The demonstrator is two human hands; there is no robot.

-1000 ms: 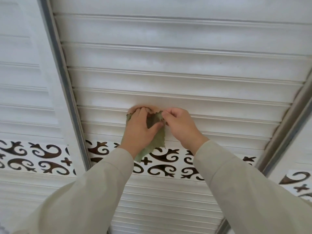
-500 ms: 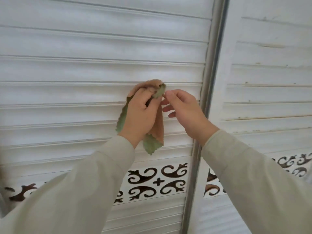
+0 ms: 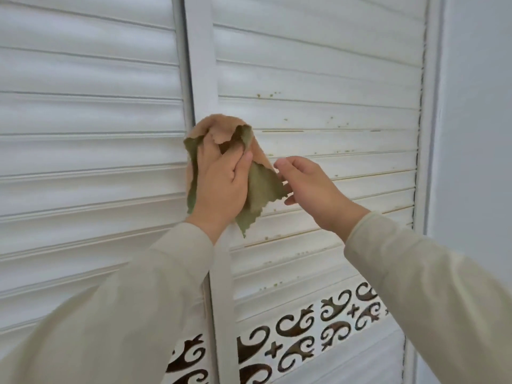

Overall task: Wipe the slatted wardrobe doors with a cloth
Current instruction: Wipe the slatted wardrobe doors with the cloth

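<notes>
— White slats fill nearly the whole view: two slatted wardrobe doors, the left door [image 3: 88, 151] and the right door [image 3: 318, 112], meet at a vertical stile [image 3: 201, 79] between them. What about the edges?

— Pale wall [image 3: 476, 106] runs down the far right, past the right door's frame. Low down, a band of dark scroll cut-outs [image 3: 304, 342] crosses the doors.

— Where is the cloth?

— Cloth [image 3: 260, 187], green on one face and tan on the other, sits bunched at the stile, about mid-height, against the door. Its upper part bulges above the fingers; a jagged-edged corner hangs down below the wrist.

— Who holds it?

— Left hand [image 3: 221, 184] grips it, fingers curled into the folds and thumb clamped across the front. Whether the cloth actually presses on the wood behind, I cannot tell.

— And the other hand?

— Right hand [image 3: 310, 187] hovers just beside the cloth's hanging flap, fingers loosely bent with thumb and forefinger apart, pinching nothing. The lower fingertips come very close to the flap's edge; contact is not clear.

— Is the wardrobe showing what it stores?

— No, both doors are closed, so the inside is hidden. Small brownish specks [image 3: 266, 94] dot several slats on the right door, and yellowish lines lie along some slat edges. Both arms wear beige sleeves [image 3: 415, 273].
</notes>
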